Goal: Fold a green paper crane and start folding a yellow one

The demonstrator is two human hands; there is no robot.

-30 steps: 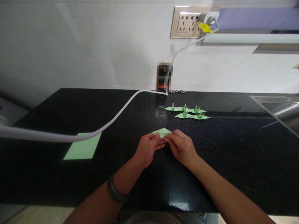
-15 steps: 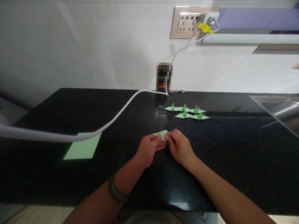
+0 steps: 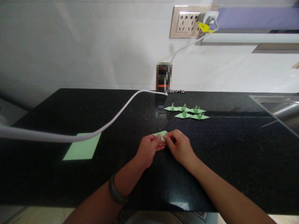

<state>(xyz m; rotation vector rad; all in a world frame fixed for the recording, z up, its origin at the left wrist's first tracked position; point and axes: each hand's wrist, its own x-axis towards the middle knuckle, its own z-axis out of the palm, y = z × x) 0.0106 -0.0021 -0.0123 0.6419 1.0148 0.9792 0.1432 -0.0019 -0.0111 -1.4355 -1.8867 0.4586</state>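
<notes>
A small piece of folded green paper (image 3: 160, 134) is held between both hands, just above the dark counter. My left hand (image 3: 149, 147) is closed on its left and lower side, thumb on top and fingers beneath. My right hand (image 3: 179, 144) pinches the paper's right corner between thumb and fingers, which hide that end. Beyond the hands, several green paper cranes (image 3: 184, 114) stand in two rows with their wings spread. A flat stack or sheet of green paper (image 3: 82, 148) lies to the left; I cannot tell how many sheets.
A white cable (image 3: 121, 112) arches over the left of the black counter (image 3: 126, 130) and crosses the green sheet. It meets a blurred-out phone-like object (image 3: 163, 76) leaning on the wall. A metal sink (image 3: 286, 110) is at right, a wall socket (image 3: 185, 22) above.
Almost nothing differs. The right thumb and fingers have shifted very slightly at the paper's right corner; the left hand keeps its hold.
</notes>
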